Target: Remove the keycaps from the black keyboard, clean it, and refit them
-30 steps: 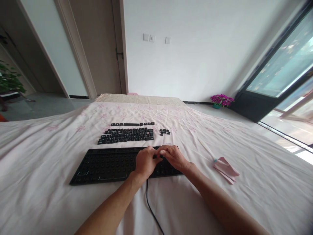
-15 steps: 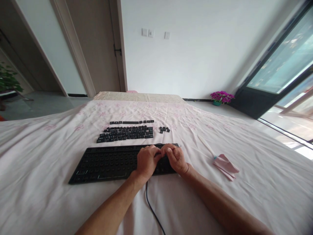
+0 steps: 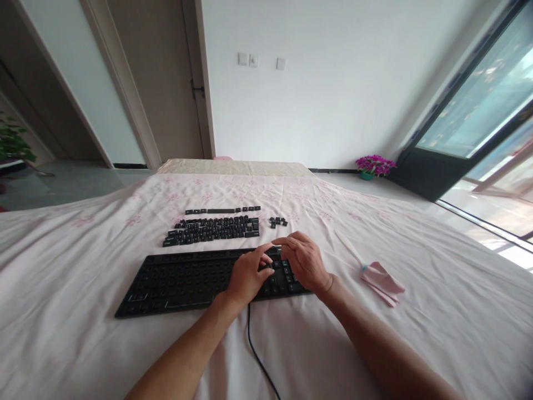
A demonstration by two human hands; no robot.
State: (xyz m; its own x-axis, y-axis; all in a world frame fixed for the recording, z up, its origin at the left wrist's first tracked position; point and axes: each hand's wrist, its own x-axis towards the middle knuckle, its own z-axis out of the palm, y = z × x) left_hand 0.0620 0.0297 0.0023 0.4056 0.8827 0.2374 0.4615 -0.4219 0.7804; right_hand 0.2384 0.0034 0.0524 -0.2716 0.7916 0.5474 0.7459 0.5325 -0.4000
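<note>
Head camera view, told from left to right as I watch: far off to the left of both hands, a green plant shows its leaves past the edge of the floral cloth. A brown door rises well beyond the left hand. Ahead of that hand and mostly to its left, a block of loose black keycaps lies in close rows on the floral cloth; just past it runs a thin row of keycaps, one of them long.

Nearer, the black keyboard lies flat, reaching well out to the left and passing under both hands, its other end by the right wrist. The left hand bends over it, thumb and index finger apart – I cannot tell whether anything sits between its fingers. A black cable trails toward the person from below that hand. Beyond the gap between the hands lies a small cluster of keycaps.

The right hand arches over the number keys, fingers curled; its index fingertip comes right up to the left one – touching or not, I cannot say, nor whether it grips anything. Right of it, a pale stick leads to a folded pink rag. Magenta flowers stand far beyond.
</note>
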